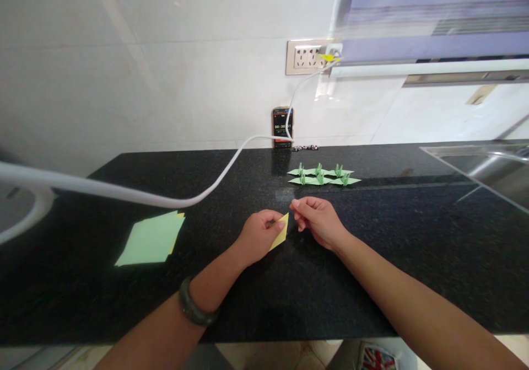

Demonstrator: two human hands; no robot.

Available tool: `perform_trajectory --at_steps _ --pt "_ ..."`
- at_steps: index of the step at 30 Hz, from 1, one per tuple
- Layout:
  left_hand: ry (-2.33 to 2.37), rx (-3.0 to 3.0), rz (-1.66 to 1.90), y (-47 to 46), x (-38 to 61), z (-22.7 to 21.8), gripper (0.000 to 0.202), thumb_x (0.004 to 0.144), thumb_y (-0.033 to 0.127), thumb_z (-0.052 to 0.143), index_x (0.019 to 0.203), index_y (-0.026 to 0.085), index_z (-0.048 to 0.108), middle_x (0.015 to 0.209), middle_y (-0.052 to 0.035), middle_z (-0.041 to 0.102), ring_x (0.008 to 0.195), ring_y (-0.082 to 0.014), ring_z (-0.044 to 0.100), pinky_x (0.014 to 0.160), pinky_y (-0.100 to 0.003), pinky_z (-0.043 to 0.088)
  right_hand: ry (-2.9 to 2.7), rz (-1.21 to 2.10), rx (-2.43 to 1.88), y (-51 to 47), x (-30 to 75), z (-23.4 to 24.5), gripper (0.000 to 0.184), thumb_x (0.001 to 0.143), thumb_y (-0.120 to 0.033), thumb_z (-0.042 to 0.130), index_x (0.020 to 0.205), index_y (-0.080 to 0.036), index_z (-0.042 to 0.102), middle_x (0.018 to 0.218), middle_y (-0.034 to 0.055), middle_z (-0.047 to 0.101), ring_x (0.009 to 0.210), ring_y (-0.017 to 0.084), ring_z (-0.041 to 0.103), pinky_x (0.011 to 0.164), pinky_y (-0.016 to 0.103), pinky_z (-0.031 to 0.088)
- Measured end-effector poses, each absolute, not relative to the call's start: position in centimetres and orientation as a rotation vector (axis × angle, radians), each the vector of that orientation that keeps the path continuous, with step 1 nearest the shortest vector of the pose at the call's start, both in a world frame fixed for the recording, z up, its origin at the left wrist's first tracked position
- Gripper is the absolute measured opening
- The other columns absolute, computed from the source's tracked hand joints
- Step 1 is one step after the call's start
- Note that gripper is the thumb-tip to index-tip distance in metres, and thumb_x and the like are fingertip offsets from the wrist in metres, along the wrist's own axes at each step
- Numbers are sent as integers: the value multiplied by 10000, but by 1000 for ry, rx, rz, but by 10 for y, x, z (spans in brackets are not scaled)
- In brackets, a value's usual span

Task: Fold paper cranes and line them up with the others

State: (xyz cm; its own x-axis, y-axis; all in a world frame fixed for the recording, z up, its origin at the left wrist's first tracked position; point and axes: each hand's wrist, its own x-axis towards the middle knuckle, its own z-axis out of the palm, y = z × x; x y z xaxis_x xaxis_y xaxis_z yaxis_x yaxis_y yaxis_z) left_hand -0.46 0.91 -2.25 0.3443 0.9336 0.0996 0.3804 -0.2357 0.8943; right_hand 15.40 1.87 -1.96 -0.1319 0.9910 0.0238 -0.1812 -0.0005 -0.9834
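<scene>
My left hand (260, 235) is closed on a folded yellow paper (281, 233), pinching it just above the black counter (372, 259). Its thumb presses on the paper's upper edge. My right hand (318, 219) sits close beside it on the right, fingers curled and pinched near the paper's top corner; whether it touches the paper I cannot tell. A dark bracelet (194, 306) is on my left wrist.
A stack of light green and yellow paper sheets (151, 239) lies at the left. Several green folded paper cranes (323, 176) stand in rows behind my hands. A phone (283, 128) leans on the wall, and a white cable (165, 196) crosses the counter. A sink (491, 169) is at the right.
</scene>
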Motion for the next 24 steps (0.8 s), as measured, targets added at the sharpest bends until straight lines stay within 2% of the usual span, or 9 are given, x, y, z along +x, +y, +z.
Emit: perform_trajectory --at_steps 4,7,13,19,24 --pt "1152 1798 874 8 -4 -19 243 757 330 474 775 133 616 763 -50 625 630 -129 549 560 -226 409 -1372 1388 -1037 15 152 -21 236 633 -366 641 661 -142 572 530 -36 517 376 43 412 377 184 347" --pt "1139 1795 904 7 -4 -17 236 749 329 488 752 134 620 796 -55 630 677 -138 559 594 -229 418 -1406 1333 -1052 13 151 -21 231 660 -368 615 652 -144 560 543 -33 520 386 44 418 388 182 348" --pt "1157 1554 945 7 -4 -16 257 736 344 508 833 133 617 751 -45 642 613 -136 568 547 -229 427 -1318 1270 -1069 15 152 -21 285 699 -420 567 624 -152 511 515 -33 495 371 47 396 386 186 342" --pt "1180 1385 1093 7 -4 -14 256 702 341 554 828 129 622 735 -47 649 655 -159 593 588 -253 453 -1561 1259 -1094 10 147 -25 211 642 -351 633 693 -161 556 574 -24 523 440 65 429 409 188 343" --pt "1146 1338 1123 6 -1 -12 229 689 311 575 812 125 630 723 -41 648 655 -154 592 594 -250 451 -1625 1162 -1078 10 145 -30 158 663 -306 617 694 -164 555 557 -33 493 450 62 398 420 188 324"
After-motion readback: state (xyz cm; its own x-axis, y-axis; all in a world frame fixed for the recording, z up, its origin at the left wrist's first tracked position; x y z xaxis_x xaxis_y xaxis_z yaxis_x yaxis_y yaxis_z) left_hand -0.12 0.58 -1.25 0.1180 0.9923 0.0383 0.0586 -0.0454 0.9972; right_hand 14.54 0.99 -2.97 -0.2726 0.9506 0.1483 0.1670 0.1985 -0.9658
